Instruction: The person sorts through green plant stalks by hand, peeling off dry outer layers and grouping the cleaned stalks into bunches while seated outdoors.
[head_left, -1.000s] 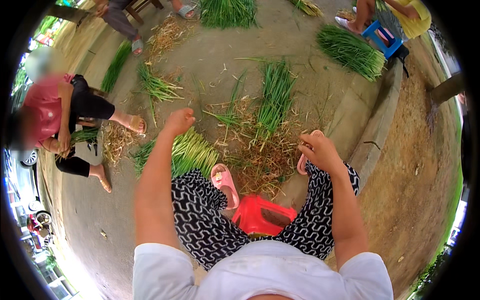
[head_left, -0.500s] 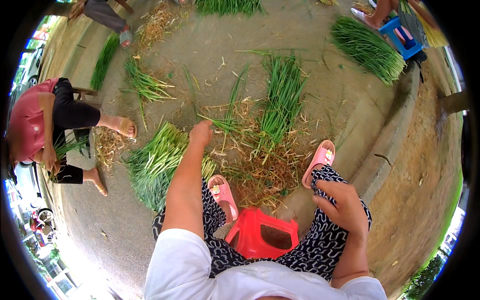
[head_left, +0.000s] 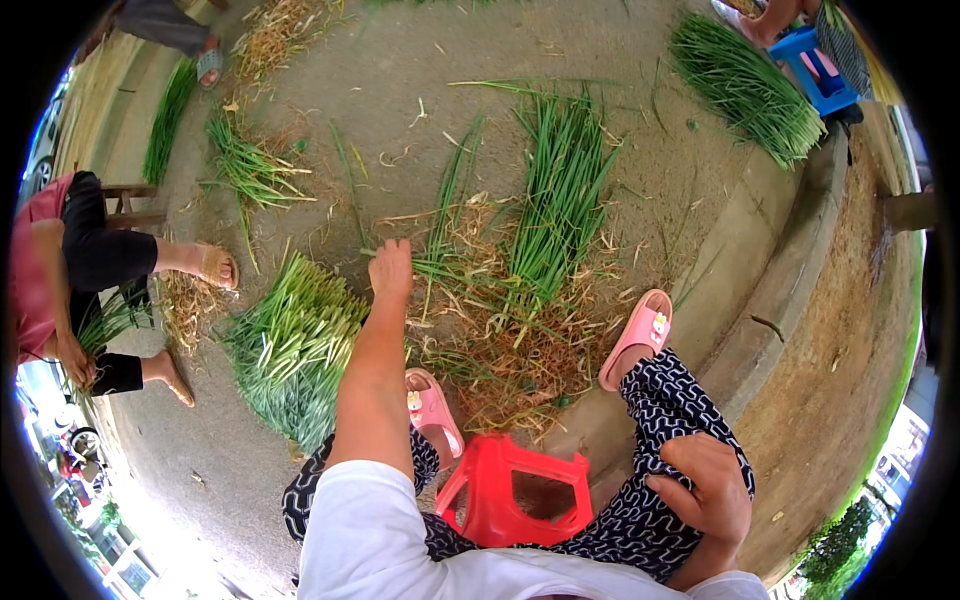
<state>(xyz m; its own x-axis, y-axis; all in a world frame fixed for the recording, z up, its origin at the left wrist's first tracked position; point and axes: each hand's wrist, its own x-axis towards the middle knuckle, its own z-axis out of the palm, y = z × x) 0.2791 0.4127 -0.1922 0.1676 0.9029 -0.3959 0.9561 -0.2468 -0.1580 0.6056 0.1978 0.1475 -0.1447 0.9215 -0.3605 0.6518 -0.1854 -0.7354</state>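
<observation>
Outdoor concrete ground (head_left: pixel 640 170) — scattered green stalks (head_left: pixel 560 200)

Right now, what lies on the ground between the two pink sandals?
In the head view, between the left pink sandal and the right pink sandal lies a heap of dry yellow-brown trimmings with a few green stalks mixed in.
</observation>
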